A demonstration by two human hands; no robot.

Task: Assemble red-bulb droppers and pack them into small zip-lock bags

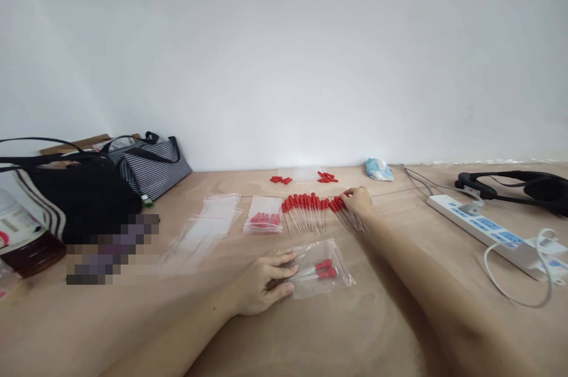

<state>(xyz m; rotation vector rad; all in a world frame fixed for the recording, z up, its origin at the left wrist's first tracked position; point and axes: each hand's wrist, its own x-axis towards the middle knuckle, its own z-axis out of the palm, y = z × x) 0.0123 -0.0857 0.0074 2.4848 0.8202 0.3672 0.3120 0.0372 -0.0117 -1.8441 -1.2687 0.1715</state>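
A clear zip bag (310,285) with a few red-bulbed droppers (327,272) inside lies flat near the middle. My left hand (266,283) rests on its left edge, fingers spread. Farther back, a row of red-bulbed droppers (306,202) lies with the thin clear stems toward me. At that row's right end my right hand (358,200) has its fingertips pinched at a red bulb. Left of the row is a stack of filled zip bags (262,217), and beside it are flat clear bags (217,214).
Loose red bulbs (327,177) and clear stems lie near the wall, left of a blue-white packet (378,169). A power strip (483,229) with cables and a black headset (510,186) are right. Black bag (93,193) and striped bag (155,170) stand left.
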